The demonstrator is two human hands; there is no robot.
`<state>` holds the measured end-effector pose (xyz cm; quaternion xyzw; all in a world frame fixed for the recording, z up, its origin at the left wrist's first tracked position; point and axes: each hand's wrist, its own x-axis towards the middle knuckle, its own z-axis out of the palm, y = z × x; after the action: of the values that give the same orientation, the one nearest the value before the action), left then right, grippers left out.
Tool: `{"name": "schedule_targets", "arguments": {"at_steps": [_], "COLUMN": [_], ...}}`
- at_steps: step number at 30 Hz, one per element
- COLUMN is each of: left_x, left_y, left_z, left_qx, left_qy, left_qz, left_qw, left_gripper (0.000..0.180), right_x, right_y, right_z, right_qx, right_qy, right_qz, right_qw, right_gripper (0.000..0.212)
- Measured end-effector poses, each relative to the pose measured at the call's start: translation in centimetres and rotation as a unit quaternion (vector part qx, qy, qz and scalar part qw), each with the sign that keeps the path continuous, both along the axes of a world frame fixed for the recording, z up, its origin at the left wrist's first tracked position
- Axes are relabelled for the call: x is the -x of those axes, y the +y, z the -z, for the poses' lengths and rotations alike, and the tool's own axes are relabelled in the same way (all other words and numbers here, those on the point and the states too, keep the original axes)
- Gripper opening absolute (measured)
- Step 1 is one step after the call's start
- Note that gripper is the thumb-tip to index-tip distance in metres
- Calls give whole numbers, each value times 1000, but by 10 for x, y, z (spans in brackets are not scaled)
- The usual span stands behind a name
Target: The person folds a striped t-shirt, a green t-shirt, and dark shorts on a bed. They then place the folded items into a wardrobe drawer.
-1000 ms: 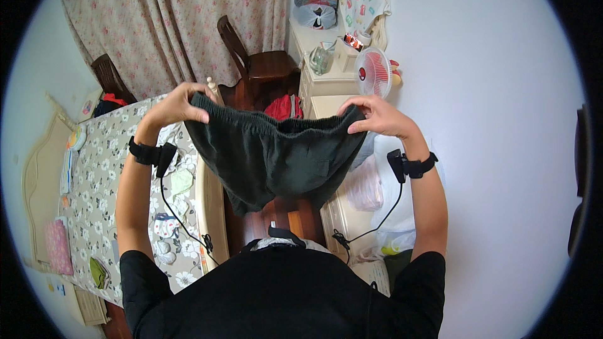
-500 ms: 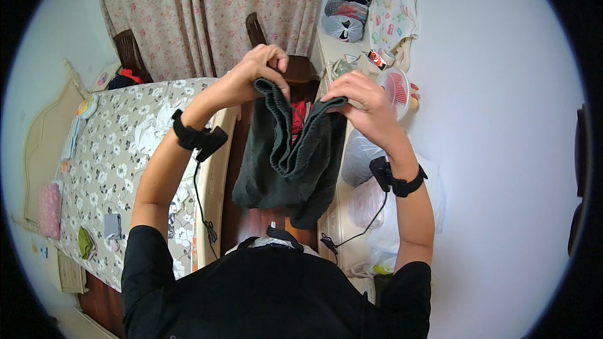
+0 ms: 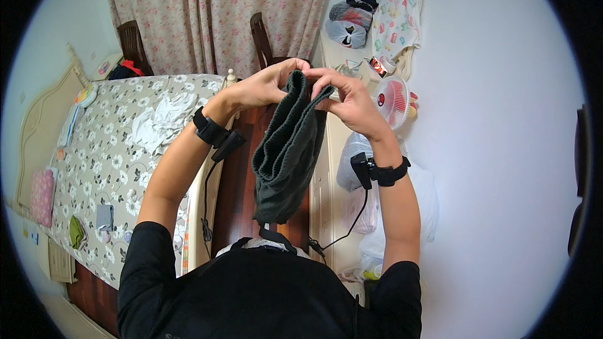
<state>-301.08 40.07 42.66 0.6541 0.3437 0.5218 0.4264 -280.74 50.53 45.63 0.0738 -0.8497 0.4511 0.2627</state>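
A dark green garment (image 3: 290, 157) with a gathered, stretchy opening hangs in front of me, held up by both hands; whether it is trousers or another piece I cannot tell. My left hand (image 3: 271, 83) pinches one side of the upper edge. Close beside it, fingers nearly touching, my right hand (image 3: 350, 105) grips the other side. The opening is drawn into a long narrow loop facing up toward me. Each wrist wears a black strap with a small device and a cable.
To the left stands a bed with a floral sheet (image 3: 125, 169) and a crumpled white cloth (image 3: 166, 119). On the right, a long cream cabinet (image 3: 321, 169) bears a pink fan (image 3: 394, 102) and plastic bags (image 3: 347, 33). A dark chair (image 3: 260, 41) stands by the curtain (image 3: 217, 16).
My hands have come together, narrowing the garment's opening. The red thing seen through it earlier no longer shows. The view has shifted slightly.
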Motion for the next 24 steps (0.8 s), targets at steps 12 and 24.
{"name": "schedule_targets", "arguments": {"at_steps": [12,24], "left_x": [7,88], "left_y": [8,-78], "left_z": [39,182], "left_qx": [94,287], "left_qy": [1,-93], "left_qz": [50,-330], "left_qw": [994,894], "left_gripper": [72,18], "right_x": [10,27], "right_y": [-3,14], "right_z": [19,-25], "right_qx": [-2,-77], "right_qy": [-53,203], "right_qz": [-96,217], "right_qw": [994,952], "right_gripper": [20,17]}}
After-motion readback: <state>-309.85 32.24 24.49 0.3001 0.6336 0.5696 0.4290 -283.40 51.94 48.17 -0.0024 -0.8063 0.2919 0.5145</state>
